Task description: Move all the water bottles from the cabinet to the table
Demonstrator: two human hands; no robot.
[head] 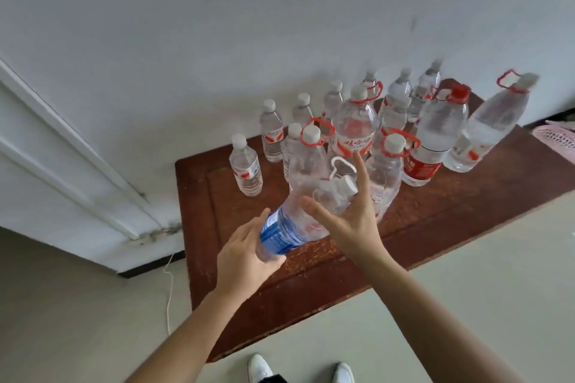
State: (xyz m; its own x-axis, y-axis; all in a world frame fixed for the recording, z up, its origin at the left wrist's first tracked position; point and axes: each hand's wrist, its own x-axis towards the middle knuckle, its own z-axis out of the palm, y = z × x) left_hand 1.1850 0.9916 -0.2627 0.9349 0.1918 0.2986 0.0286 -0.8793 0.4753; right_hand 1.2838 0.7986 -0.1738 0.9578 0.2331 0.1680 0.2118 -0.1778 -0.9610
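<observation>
Water bottle (298,221) with a blue label and a white cap is held tilted above the near part of the brown wooden bench (451,227). Its cap end is raised toward the far side and its base end is lowered toward the person. The base end is held by the left grip (245,255), with the fingers curled under the bottle and the thumb laid along its side. The shoulder of the bottle is supported by the right grip (348,221), which is spread wide. Its fingers are straight behind the neck, its thumb is laid on the clear plastic, and one finger is stretched up beside the cap.

Behind it, many standing bottles (354,130) are gathered on the far part of the bench, close to the white wall (186,40). Large ones with red carrying rings are placed close together, among them a red-capped bottle (435,137). One small bottle (245,168) is placed a little apart at the left.

A white door (46,149) is seen at the left, and a thin white cord (169,289) hangs down to the pale floor (62,320). Two white shoes (259,367) are seen at the bottom edge.
</observation>
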